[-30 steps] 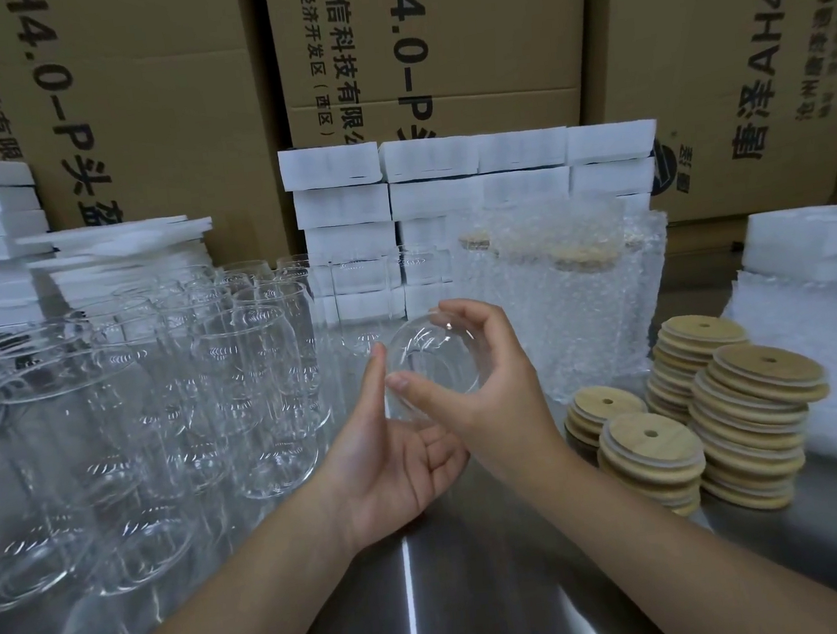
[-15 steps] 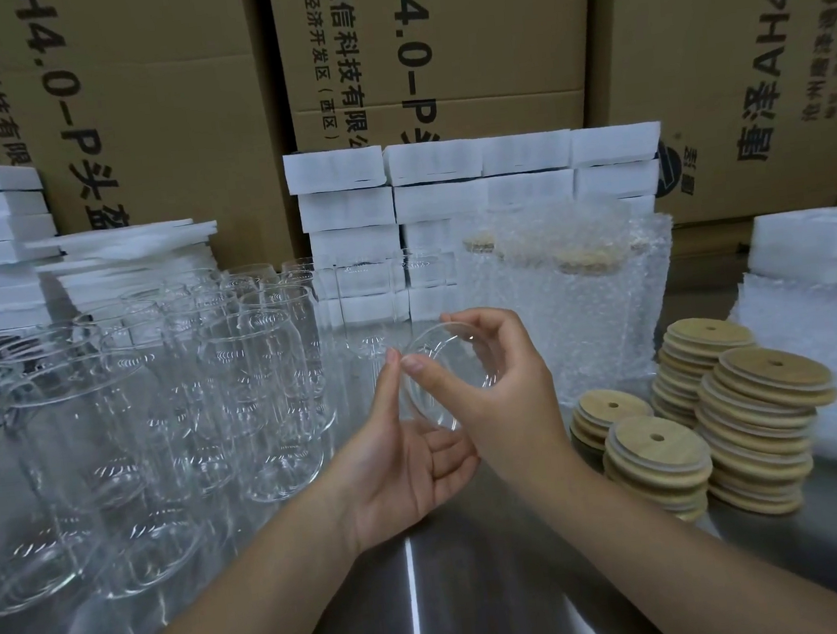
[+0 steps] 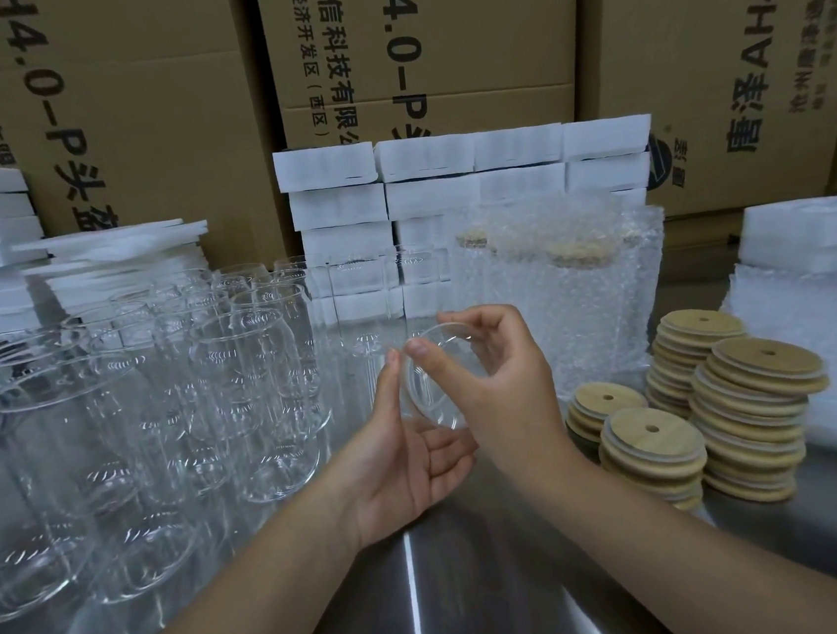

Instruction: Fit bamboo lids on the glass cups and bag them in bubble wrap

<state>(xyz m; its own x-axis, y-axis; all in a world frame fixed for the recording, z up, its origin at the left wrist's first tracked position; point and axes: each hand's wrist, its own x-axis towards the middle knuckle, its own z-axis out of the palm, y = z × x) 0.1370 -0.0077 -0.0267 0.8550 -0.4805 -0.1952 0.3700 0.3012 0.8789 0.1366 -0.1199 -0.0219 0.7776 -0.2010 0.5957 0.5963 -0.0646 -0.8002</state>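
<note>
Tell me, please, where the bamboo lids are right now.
In the head view, the lids stand in four stacks at the right of the table, just right of the right hand holding a cup, in front of the bubble-wrapped cups.

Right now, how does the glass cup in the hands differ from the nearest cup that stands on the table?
The held cup lies tilted on its side, one round end towards the camera; the nearest standing cup is upright on the table. The right hand grips the held cup, with the left hand open under it; no hand touches the standing cup. Both are clear glass, without lids.
</note>
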